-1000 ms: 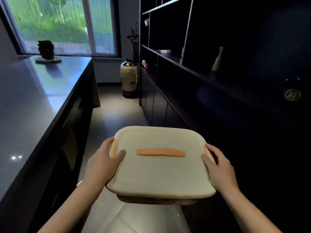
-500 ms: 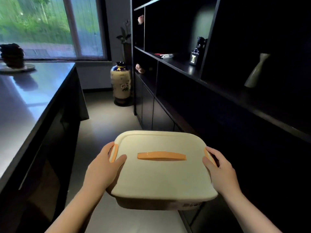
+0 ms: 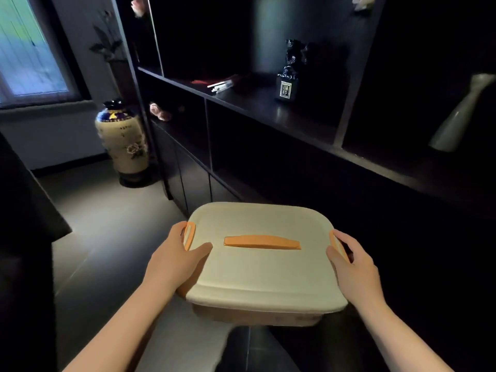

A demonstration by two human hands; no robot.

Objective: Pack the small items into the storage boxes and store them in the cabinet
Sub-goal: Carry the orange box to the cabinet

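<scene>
The left hand [image 3: 175,257] and the right hand [image 3: 353,264] grip the two short sides of the closed storage box [image 3: 261,267], fingers curled around its edges, probably to keep it level in the air before the dark cabinet [image 3: 268,146].

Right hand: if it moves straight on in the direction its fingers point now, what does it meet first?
The right hand points forward and slightly inward along the box edge, toward the dark cabinet. Beyond the orange latch under its fingers, the cabinet front probably comes first; depth is unclear.
</scene>
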